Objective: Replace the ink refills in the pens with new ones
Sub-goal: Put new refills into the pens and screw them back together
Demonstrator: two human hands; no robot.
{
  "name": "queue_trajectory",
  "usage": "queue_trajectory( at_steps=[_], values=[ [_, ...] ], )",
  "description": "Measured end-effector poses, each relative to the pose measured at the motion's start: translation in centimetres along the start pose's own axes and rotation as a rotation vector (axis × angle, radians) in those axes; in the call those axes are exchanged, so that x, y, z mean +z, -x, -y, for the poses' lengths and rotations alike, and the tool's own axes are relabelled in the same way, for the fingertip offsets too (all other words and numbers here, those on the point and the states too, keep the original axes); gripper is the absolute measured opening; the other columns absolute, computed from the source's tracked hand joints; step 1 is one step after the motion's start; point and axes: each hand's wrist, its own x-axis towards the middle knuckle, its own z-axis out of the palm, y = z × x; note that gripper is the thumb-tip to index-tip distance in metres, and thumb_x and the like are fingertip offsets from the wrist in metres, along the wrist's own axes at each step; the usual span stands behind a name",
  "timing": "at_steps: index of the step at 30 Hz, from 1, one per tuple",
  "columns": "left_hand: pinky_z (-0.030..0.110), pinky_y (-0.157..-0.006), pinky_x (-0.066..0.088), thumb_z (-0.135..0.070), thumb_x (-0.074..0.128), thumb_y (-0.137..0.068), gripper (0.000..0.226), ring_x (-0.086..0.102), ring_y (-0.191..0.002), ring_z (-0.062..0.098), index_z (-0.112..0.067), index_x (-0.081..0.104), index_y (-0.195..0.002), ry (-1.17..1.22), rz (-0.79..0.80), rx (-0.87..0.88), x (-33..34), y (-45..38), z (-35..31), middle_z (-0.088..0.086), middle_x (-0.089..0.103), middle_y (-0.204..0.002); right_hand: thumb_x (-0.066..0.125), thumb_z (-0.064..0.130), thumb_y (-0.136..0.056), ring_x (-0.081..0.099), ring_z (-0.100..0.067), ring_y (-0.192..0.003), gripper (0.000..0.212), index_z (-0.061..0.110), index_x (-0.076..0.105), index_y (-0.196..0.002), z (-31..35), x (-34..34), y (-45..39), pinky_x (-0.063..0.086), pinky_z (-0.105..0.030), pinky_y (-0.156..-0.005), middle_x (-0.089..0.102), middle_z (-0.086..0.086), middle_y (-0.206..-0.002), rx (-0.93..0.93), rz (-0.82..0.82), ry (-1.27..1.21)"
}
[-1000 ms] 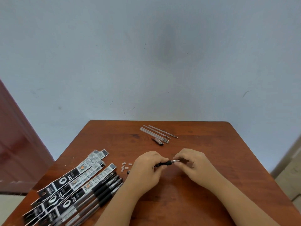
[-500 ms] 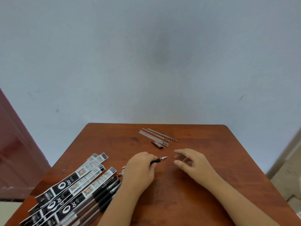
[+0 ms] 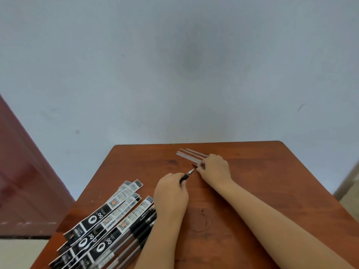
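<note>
A: Pen [image 3: 186, 175] was gripped in the left hand [image 3: 171, 197], fingers curled round the black grip section, metal tip pointing up and to the right, just short of the right hand [image 3: 214, 169].

B: State of the right hand?

A: It lay on the near ends of the loose refills [image 3: 191, 155], fingers bent down over them. Whether it actually pinched one could not be told; the fingertips hid the contact.

B: Position of the refills?

A: Several thin clear tubes, roughly parallel, near the far edge of the brown surface [image 3: 272, 191], running from upper left under the right hand. A small dark item just left of that hand was too blurred to identify.

B: Remaining stock?

A: Packaged refills [image 3: 108, 214] in black-and-white printed sleeves were fanned out at the near left corner. More pens [image 3: 136, 235] with black grips lay beside them, touching the packs, partly under the left forearm.
</note>
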Motion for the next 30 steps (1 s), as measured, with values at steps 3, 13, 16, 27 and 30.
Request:
queue_trajectory(
  at_steps=[3, 13, 16, 27, 30],
  values=[
    [0.016, -0.071, 0.028, -0.016, 0.048, -0.091, 0.026, 0.053, -0.099, 0.016, -0.017, 0.062, -0.112, -0.006, -0.001, 0.007, -0.1, 0.0, 0.1, 0.001, 0.063, -0.105, 0.047, 0.027, -0.090, 0.046, -0.025, -0.107, 0.027, 0.011, 0.062, -0.106, 0.2, 0.3, 0.4, 0.037, -0.033, -0.086, 0.054, -0.010, -0.112, -0.026, -0.067, -0.099],
    [0.017, -0.072, 0.032, -0.017, 0.048, -0.091, 0.026, 0.053, -0.098, 0.015, -0.019, 0.061, -0.114, -0.008, 0.035, 0.093, 0.0, 0.0, -0.5, 0.000, 0.063, -0.104, 0.060, 0.018, -0.083, 0.045, 0.001, -0.068, 0.015, 0.012, 0.068, -0.095, -3.8, -4.6, 5.2, 0.034, -0.002, -0.062, 0.058, 0.005, -0.083, -0.128, -0.052, -0.383],
    [0.021, -0.079, 0.037, -0.017, 0.050, -0.091, 0.026, 0.053, -0.100, 0.016, -0.019, 0.062, -0.114, -0.007, 0.069, 0.136, 0.2, 0.2, -0.6, 0.000, 0.063, -0.106, 0.062, 0.009, -0.081, 0.043, 0.004, -0.065, 0.015, 0.013, 0.068, -0.094, -4.9, -4.6, 6.6, 0.034, 0.002, -0.063, 0.051, 0.018, -0.074, -0.100, -0.083, -0.451],
    [0.017, -0.090, 0.032, -0.019, 0.048, -0.092, 0.030, 0.048, -0.109, 0.012, -0.021, 0.057, -0.121, -0.056, 0.204, 0.353, 0.9, 0.7, -1.1, -0.005, 0.060, -0.117, 0.066, 0.000, -0.075, 0.050, 0.003, -0.071, 0.017, 0.010, 0.071, -0.087, -5.7, -3.4, 7.1, 0.038, 0.001, -0.070, 0.056, 0.007, -0.080, -0.201, -0.154, -0.516],
    [0.014, -0.088, 0.029, -0.020, 0.047, -0.092, 0.030, 0.047, -0.109, 0.010, -0.022, 0.056, -0.121, -0.054, 0.206, 0.374, 1.0, 0.8, -1.1, -0.006, 0.059, -0.118, 0.066, -0.003, -0.072, 0.048, 0.005, -0.069, 0.018, 0.008, 0.072, -0.085, -5.8, -3.3, 7.2, 0.037, 0.002, -0.070, 0.057, 0.006, -0.079, -0.234, -0.168, -0.521]
  ],
)
